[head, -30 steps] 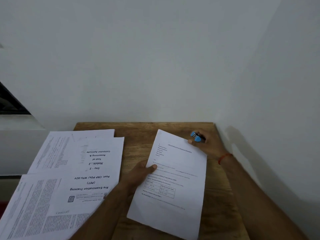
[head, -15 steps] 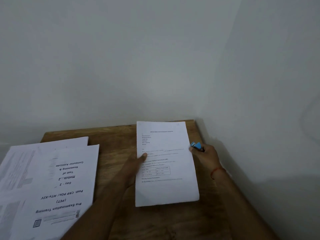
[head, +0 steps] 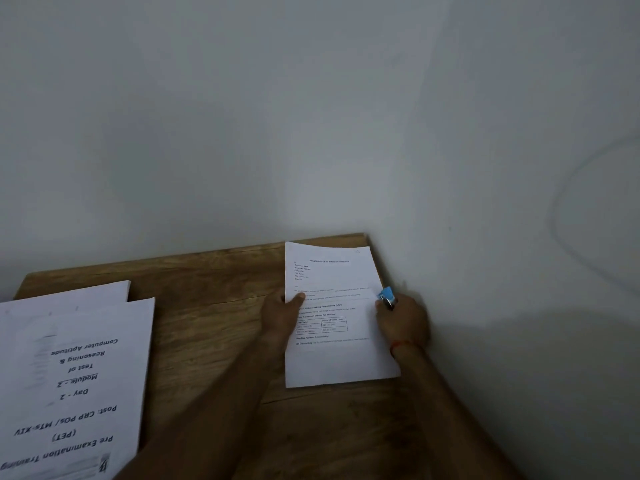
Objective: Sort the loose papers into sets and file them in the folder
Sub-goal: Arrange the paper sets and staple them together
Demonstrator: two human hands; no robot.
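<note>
1. The left hand [head: 282,317] holds the sheet [head: 341,362] at its left edge. The thumb lies on top of the paper and the fingers are hidden, so it reads as a pinch rather than a flat press.
2. The right hand [head: 403,320] is curled round a small blue and metal tool, which I take to be a mini stapler [head: 387,296]. Its nose sits right at the sheet's right edge. Whether its mouth is already over the paper cannot be told.
3. A red thread [head: 401,346] circles the right wrist.
4. The sheet lies flat on the table [head: 214,341], near the far right corner, with its right side close to the wall [head: 485,237]. It may be one page or several squared together; the view does not show which.
5. The other papers [head: 90,368] lie well apart on the table's left side. They overlap loosely, and their print faces away from the person.
6. No folder is in view.
7. Step in hand, as I judge it: fastening one set, with sorting only begun and most papers still loose.
8. The next move calls for the left hand to pin the sheet while the stapler bites near an edge or corner, clear of the print. The pages must be squared first, or the staple will fix them askew.
</note>
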